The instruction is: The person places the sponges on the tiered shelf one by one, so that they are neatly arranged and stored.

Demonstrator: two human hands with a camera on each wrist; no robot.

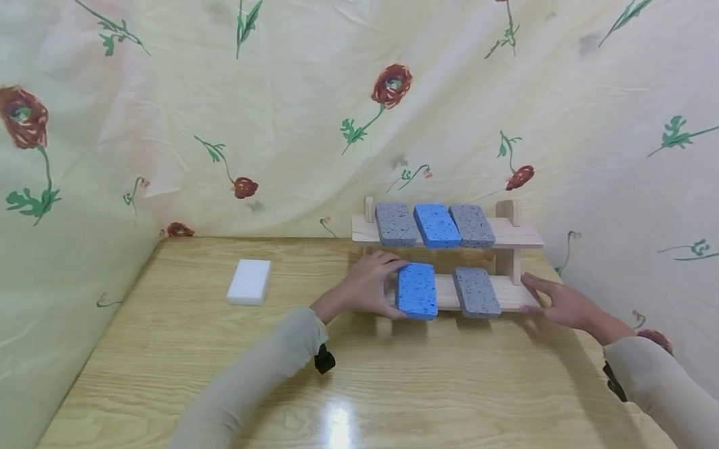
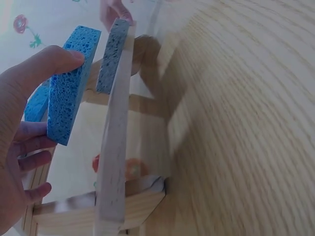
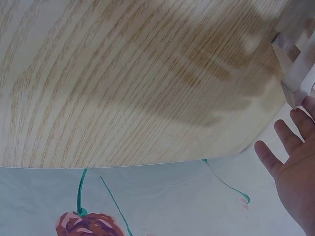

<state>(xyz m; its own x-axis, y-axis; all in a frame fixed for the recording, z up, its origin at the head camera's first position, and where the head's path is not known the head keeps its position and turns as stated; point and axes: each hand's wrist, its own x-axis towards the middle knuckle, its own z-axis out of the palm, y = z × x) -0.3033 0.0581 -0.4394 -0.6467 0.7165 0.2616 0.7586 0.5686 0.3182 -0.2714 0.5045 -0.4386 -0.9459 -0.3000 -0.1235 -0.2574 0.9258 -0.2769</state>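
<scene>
My left hand [image 1: 365,284] pinches a blue speckled sponge [image 1: 418,290] between thumb and fingers, at the left part of the lower shelf of a two-tier wooden rack [image 1: 511,295]. In the left wrist view a gap shows between this sponge [image 2: 74,83] and the shelf board [image 2: 115,162]. To its right a grey sponge [image 1: 476,292] leans on the lower shelf. At the rack's right end is my right hand [image 1: 565,306], its fingertips touching the wood. The right wrist view shows that hand [image 3: 298,167] with fingers extended and spread.
On the upper shelf lean a grey sponge [image 1: 395,224], a blue sponge [image 1: 437,225] and another grey sponge [image 1: 472,225]. A white block [image 1: 249,282] lies on the wooden table [image 1: 176,350] to the left. Flower-patterned cloth [image 1: 292,112] hangs behind and at both sides.
</scene>
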